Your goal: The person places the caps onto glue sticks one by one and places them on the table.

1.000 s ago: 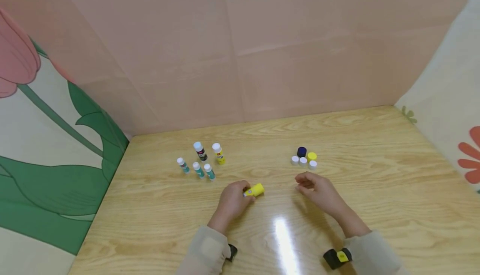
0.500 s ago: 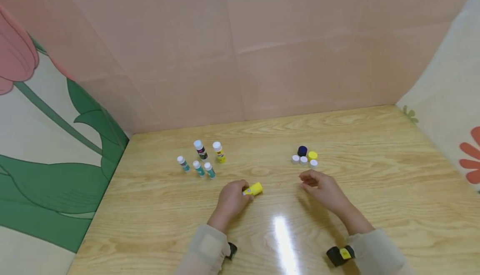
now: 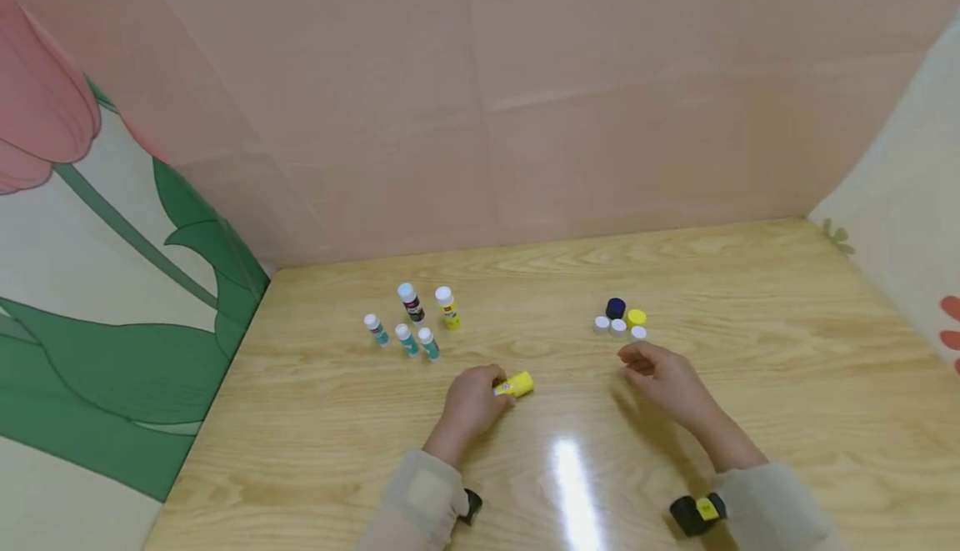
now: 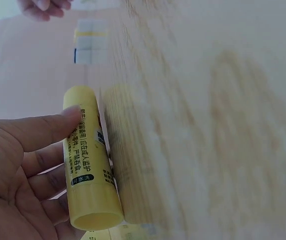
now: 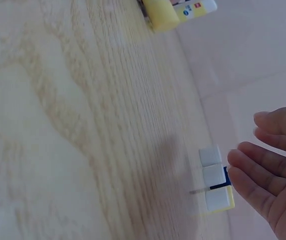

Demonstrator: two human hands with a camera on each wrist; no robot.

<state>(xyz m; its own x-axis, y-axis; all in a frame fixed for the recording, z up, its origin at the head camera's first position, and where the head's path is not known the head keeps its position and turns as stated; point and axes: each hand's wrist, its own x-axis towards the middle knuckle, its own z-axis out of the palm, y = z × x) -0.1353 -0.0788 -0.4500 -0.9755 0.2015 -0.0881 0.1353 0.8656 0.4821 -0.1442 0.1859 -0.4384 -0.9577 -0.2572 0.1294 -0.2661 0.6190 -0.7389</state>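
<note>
My left hand (image 3: 472, 405) grips a yellow glue stick (image 3: 517, 385), which lies on its side at the table surface. In the left wrist view, the thumb presses on the printed barrel of the glue stick (image 4: 90, 160) with the other fingers behind it. Over the table on the right, my right hand (image 3: 667, 380) holds nothing, its fingers loosely bent. Just beyond its fingertips lie several caps: white caps (image 3: 618, 328), a yellow cap (image 3: 637, 318) and a dark blue cap (image 3: 616, 308). The right wrist view has these white caps (image 5: 213, 175) beside the fingers.
Several upright glue sticks stand at the back left: teal ones (image 3: 407, 343), a black one (image 3: 412, 305) and a yellow one (image 3: 448, 309), all with pale tops. A pinkish sheet (image 3: 525, 117) rises behind the wooden table (image 3: 300, 468), and patterned cloths flank both sides.
The head view has shifted slightly. My right hand has moved a little to the right, nearer the caps. My left hand keeps its grip on the glue stick in nearly the same spot.
</note>
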